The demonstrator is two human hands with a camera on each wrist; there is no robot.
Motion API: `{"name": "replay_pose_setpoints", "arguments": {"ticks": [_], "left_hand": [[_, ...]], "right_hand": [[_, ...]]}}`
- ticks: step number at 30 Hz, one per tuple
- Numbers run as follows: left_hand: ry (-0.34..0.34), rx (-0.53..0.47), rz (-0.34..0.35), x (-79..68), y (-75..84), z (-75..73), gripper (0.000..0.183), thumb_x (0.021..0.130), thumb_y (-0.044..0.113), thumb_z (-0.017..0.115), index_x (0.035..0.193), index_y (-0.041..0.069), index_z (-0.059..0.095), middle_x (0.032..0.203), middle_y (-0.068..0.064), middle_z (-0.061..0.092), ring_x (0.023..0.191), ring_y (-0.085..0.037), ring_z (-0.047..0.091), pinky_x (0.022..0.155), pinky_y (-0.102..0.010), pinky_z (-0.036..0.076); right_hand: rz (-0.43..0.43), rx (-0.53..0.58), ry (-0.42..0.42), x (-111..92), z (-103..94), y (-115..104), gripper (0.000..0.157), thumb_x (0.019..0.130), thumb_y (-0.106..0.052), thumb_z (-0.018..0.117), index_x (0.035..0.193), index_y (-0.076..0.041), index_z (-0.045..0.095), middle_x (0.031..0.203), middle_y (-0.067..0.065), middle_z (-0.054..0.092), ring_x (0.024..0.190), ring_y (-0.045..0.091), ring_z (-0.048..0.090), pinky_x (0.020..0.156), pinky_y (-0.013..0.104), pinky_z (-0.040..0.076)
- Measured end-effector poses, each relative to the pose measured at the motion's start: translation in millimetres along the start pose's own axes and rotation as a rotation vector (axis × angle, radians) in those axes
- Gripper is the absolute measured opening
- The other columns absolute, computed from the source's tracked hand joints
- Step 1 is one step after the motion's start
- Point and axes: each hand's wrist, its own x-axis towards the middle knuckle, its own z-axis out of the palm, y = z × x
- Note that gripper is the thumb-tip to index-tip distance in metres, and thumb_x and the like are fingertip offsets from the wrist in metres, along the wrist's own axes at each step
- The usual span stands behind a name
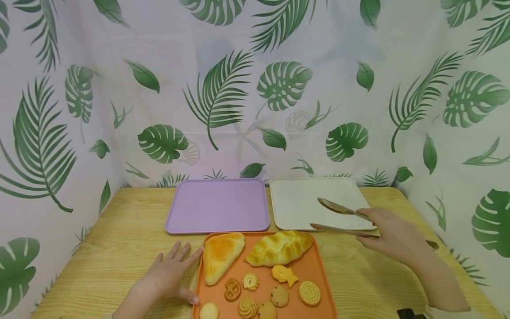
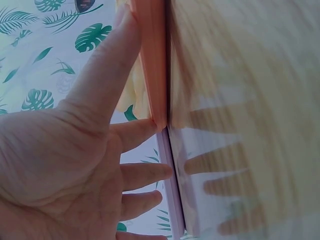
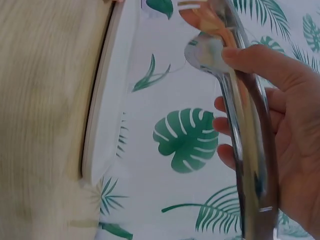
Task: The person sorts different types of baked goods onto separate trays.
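My right hand (image 1: 392, 235) grips a pair of metal tongs (image 3: 250, 125), thumb on one arm and fingers round the other; in the head view the tongs' tips stand apart over the white tray's near right part. With fingers spread, my left hand (image 1: 167, 274) touches the left edge of an orange tray (image 1: 328, 288). On that tray lie a triangular bread (image 1: 223, 257), a long twisted bread (image 1: 279, 249), a fish-shaped cracker (image 1: 284, 274), a pretzel-shaped cookie (image 1: 233, 289), a round dotted biscuit (image 1: 309, 293) and several other cookies.
Behind the orange tray, a purple tray (image 1: 218, 206) stands at left and a white tray (image 1: 295, 201) at right, neither with food on it. All rest on a wooden table (image 1: 131, 221). Leaf-printed cloth (image 1: 239, 110) encloses the back and sides.
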Motion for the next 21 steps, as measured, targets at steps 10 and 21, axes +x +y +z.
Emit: {"name": "replay_pose_setpoints", "arguments": {"ticks": [10, 21], "left_hand": [[0.0, 0.0, -0.006, 0.6, -1.1, 0.5, 0.119, 0.055, 0.06, 0.081, 0.154, 0.018, 0.03, 0.158, -0.025, 0.025, 0.147, -0.049, 0.013, 0.107, -0.077, 0.018], [-0.002, -0.013, -0.003, 0.6, -1.1, -0.1, 0.117, 0.056, 0.059, 0.081, 0.153, 0.018, 0.031, 0.158, -0.024, 0.026, 0.147, -0.049, 0.015, 0.106, -0.077, 0.019]], "right_hand": [[-0.173, 0.006, -0.15, 21, 8.8, -16, 0.055, 0.075, -0.026, 0.081, 0.125, -0.01, 0.063, 0.118, 0.008, 0.068, 0.106, 0.031, 0.065, 0.083, 0.048, 0.056], [-0.201, -0.037, -0.23, 34, 22.0, -21, 0.055, 0.074, -0.021, 0.08, 0.126, -0.012, 0.063, 0.121, 0.005, 0.066, 0.111, 0.031, 0.062, 0.08, 0.052, 0.052]]}}
